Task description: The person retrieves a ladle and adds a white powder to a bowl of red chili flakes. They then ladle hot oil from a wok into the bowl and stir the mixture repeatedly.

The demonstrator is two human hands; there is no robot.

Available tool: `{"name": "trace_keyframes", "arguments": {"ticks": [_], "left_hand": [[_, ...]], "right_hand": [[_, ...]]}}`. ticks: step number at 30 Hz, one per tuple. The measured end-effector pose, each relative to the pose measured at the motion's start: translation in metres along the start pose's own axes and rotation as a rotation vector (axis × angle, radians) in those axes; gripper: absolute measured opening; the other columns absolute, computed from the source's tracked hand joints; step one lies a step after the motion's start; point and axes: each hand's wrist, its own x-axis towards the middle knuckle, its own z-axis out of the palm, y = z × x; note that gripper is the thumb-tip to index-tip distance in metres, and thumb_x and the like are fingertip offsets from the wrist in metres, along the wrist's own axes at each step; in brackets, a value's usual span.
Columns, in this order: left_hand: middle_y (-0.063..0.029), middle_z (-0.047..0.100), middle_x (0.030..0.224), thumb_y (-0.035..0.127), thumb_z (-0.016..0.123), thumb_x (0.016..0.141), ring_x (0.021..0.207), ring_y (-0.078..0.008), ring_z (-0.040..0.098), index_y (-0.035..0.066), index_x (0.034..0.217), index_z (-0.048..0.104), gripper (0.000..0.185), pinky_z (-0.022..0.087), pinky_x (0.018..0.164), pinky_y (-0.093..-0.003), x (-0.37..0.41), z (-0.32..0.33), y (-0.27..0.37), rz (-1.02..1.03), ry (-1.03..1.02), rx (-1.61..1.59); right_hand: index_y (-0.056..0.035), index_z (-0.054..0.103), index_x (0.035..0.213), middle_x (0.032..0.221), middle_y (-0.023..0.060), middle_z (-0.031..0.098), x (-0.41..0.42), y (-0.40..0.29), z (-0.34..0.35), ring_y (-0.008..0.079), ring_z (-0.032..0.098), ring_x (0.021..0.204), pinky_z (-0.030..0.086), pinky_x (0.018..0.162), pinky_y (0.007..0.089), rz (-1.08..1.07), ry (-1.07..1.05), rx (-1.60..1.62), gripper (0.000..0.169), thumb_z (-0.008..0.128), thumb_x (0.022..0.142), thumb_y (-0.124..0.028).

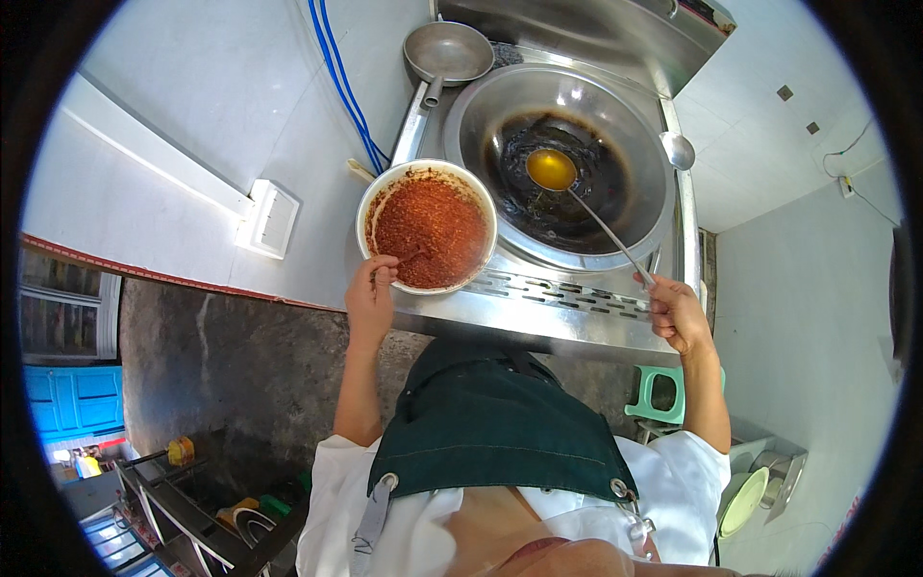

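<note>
My right hand [676, 309] grips the long handle of a metal ladle [551, 169], whose bowl holds yellow oil. The ladle's bowl is over the dark liquid in a large steel wok [469, 122]. My left hand [373, 292] pinches a utensil at the near left rim of a white bowl [492, 241]; the utensil's end is in the red chili mixture [433, 223], and its shape is partly hidden. The bowl stands left of the wok, on the front left of the steel stove [519, 324].
A small metal pan [448, 50] sits behind the bowl, beside blue cables [339, 79] on the wall. Another round metal utensil [678, 150] lies at the wok's right edge. A slotted grate [555, 292] runs along the front. A green stool [660, 393] stands at lower right.
</note>
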Motion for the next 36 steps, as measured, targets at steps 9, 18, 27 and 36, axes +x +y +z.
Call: {"name": "trace_keyframes", "arguments": {"ticks": [9, 18, 27, 36], "left_hand": [[-0.0088, 0.061, 0.103, 0.02, 0.049, 0.099, 0.087, -0.0161, 0.057, 0.004, 0.106, 0.063, 0.023, 0.045, 0.073, -0.0265, -0.003, -0.009, -0.006, 0.079, 0.205, 0.2], [-0.0013, 0.059, 0.081, 0.016, 0.055, 0.096, 0.067, -0.0062, 0.05, 0.003, 0.111, 0.058, 0.02, 0.042, 0.06, -0.0222, -0.002, -0.011, -0.034, -0.251, 0.269, -0.178], [-0.0038, 0.063, 0.084, 0.014, 0.057, 0.096, 0.069, -0.0065, 0.053, 0.001, 0.108, 0.061, 0.019, 0.045, 0.062, -0.0201, -0.009, -0.018, -0.036, -0.256, 0.336, -0.357], [-0.0043, 0.065, 0.084, 0.013, 0.058, 0.095, 0.073, -0.0075, 0.057, -0.001, 0.107, 0.063, 0.019, 0.049, 0.067, -0.0217, -0.017, -0.018, -0.034, -0.196, 0.289, -0.337]], "right_hand": [[0.0, 0.061, 0.116, 0.056, -0.0068, 0.03, -0.043, -0.028, 0.021, 0.0027, 0.022, 0.037, 0.014, 0.033, 0.0197, -0.088, -0.044, -0.151, 0.029, 0.05, 0.091, -0.007], [0.0004, 0.059, 0.122, 0.053, -0.0057, 0.035, -0.084, -0.036, 0.032, 0.0029, 0.026, 0.036, 0.015, 0.033, 0.0195, -0.013, -0.204, -0.187, 0.036, 0.049, 0.087, -0.005], [0.0018, 0.059, 0.121, 0.052, -0.0046, 0.034, -0.083, -0.019, 0.058, 0.0042, 0.025, 0.038, 0.018, 0.036, 0.0207, 0.021, -0.253, -0.339, 0.033, 0.049, 0.09, -0.001], [0.0014, 0.058, 0.125, 0.052, -0.004, 0.043, -0.072, -0.01, 0.085, 0.0046, 0.034, 0.039, 0.028, 0.039, 0.0217, -0.22, -0.292, -0.692, 0.033, 0.052, 0.092, -0.005]]}}
